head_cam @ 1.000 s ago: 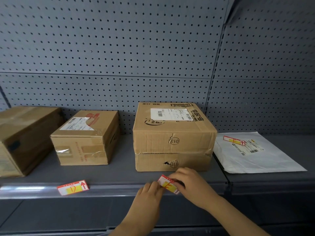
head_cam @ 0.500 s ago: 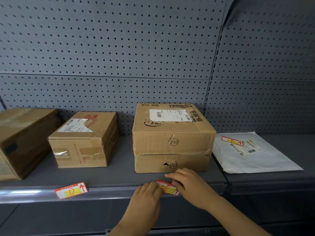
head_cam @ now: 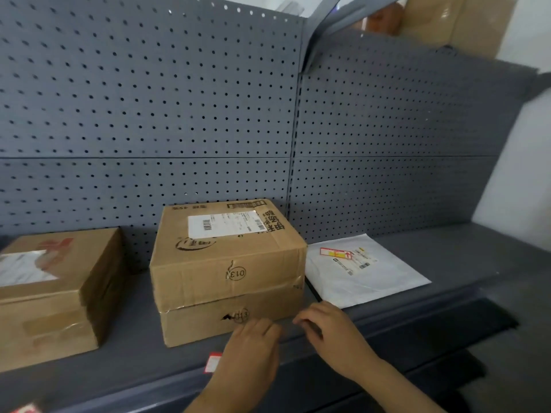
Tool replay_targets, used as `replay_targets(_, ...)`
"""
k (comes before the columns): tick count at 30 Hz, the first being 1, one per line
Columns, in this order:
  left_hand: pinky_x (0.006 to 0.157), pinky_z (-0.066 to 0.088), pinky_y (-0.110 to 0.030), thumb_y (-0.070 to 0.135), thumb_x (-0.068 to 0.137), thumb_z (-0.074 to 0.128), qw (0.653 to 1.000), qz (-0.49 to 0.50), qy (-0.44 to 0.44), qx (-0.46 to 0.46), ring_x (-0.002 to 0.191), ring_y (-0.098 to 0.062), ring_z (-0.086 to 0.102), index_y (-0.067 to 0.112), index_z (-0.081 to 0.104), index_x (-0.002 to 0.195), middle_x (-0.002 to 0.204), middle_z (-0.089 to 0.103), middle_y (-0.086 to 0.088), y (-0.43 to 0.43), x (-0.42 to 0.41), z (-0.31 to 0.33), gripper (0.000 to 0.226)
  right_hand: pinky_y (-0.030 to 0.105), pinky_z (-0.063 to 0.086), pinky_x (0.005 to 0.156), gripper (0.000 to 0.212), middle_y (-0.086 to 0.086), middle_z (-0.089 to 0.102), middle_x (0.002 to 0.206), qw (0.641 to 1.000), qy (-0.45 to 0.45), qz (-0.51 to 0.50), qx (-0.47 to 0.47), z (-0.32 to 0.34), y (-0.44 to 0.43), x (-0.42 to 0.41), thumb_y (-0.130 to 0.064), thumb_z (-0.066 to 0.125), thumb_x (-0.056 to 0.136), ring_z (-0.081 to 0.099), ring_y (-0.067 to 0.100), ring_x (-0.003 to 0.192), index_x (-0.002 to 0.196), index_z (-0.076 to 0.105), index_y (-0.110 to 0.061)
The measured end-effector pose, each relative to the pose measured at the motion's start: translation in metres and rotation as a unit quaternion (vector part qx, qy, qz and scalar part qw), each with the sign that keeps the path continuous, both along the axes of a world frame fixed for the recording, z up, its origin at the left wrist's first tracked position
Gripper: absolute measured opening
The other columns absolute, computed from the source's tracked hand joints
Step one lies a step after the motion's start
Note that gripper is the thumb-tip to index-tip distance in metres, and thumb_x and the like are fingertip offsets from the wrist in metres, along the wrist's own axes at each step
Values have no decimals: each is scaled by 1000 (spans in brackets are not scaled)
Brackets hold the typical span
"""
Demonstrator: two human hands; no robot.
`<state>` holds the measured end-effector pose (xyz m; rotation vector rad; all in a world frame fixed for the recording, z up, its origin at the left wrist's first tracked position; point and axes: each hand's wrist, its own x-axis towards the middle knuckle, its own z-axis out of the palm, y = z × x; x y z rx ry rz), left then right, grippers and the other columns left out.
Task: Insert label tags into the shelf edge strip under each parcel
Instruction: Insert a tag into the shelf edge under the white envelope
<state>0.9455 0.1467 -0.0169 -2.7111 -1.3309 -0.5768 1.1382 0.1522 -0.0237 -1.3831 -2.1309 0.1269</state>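
Observation:
A red and white label tag (head_cam: 213,362) lies at the front of the shelf, below the stacked cardboard parcel marked 013 (head_cam: 229,263). Only its left end shows; my left hand (head_cam: 250,356) lies over the rest, fingers together, pressing on it by the shelf edge strip (head_cam: 134,393). My right hand (head_cam: 332,333) rests to the right with curled fingertips on the shelf's front edge and nothing visible in it. Another tag (head_cam: 335,253) lies on the white mailer bag (head_cam: 369,278). A third tag (head_cam: 25,409) sits in the strip at the bottom left corner.
A second cardboard parcel (head_cam: 50,290) stands to the left of the stacked one. Grey pegboard (head_cam: 179,114) backs the shelf. The right shelf section (head_cam: 453,257) ends at a white wall. A box stands on the upper shelf at top right.
The view has swung to the right and tilted. My right hand has let go of the tag and moved right along the edge. My left hand now covers the tag.

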Motion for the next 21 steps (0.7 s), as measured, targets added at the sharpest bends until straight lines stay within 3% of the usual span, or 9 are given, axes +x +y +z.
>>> replay_targets(3, 51, 46, -21, 12, 56, 81, 998, -38, -26, -32, 58, -20, 62, 17, 61, 67, 65, 63, -2, 10, 29, -2, 23, 23, 46, 83, 16, -9, 63, 98, 999, 17, -50, -5, -2, -3, 29, -14, 57, 91, 50, 2, 94, 99, 66, -25)
replay_targets(5, 70, 46, -30, 14, 79, 60, 998, -41, -14, -41, 83, -26, 61, 14, 62, 88, 89, 64, -7, 18, 47, -4, 9, 23, 47, 84, 17, -8, 63, 99, 996, 25, -81, -10, -3, -1, 49, -12, 58, 90, 50, 3, 95, 98, 66, -25)
replay_targets(7, 81, 40, -32, 18, 87, 47, 998, -50, 14, -23, 100, -24, 54, 16, 57, 104, 106, 59, -5, 26, 67, -4, 20, 24, 47, 85, 16, -7, 63, 98, 994, 40, -101, -18, -5, 6, 69, -11, 59, 89, 51, 5, 96, 96, 67, -23)
replay_targets(10, 64, 46, -22, 21, 68, 75, 997, -74, 0, -30, 79, -16, 63, 19, 67, 91, 87, 67, -1, 42, 96, 6, 24, 21, 46, 88, 19, -8, 62, 98, 990, 62, -120, -28, -7, 28, 99, -9, 59, 89, 50, 3, 97, 95, 66, -25)
replay_targets(11, 64, 47, -22, 20, 70, 74, 996, -74, -11, -39, 79, -15, 63, 21, 67, 93, 88, 67, 0, 47, 104, 6, 25, 19, 45, 88, 19, -8, 61, 99, 989, 65, -126, -31, -8, 37, 106, -9, 59, 89, 49, 3, 97, 96, 66, -26)
replay_targets(14, 90, 40, -27, 21, 93, 44, 995, -73, -28, -54, 109, -16, 50, 24, 49, 122, 121, 53, 1, 70, 129, 2, 30, 14, 41, 89, 20, -8, 59, 102, 987, 76, -136, -42, -9, 71, 129, -11, 57, 91, 48, 3, 96, 98, 65, -28)
replay_targets(19, 96, 37, -26, 25, 95, 42, 995, -37, -54, -76, 113, -14, 46, 29, 45, 125, 125, 49, 5, 118, 174, 13, 30, 2, 32, 78, 19, -11, 53, 99, 990, 53, -122, -42, -5, 135, 162, -14, 59, 89, 46, 3, 94, 103, 65, -26)
replay_targets(21, 96, 38, -27, 27, 94, 43, 996, -11, -50, -76, 112, -14, 46, 30, 45, 124, 125, 50, 6, 132, 184, 17, 30, 4, 35, 78, 20, -6, 57, 104, 991, 48, -118, -46, -3, 157, 170, -14, 59, 89, 50, 7, 95, 105, 65, -23)
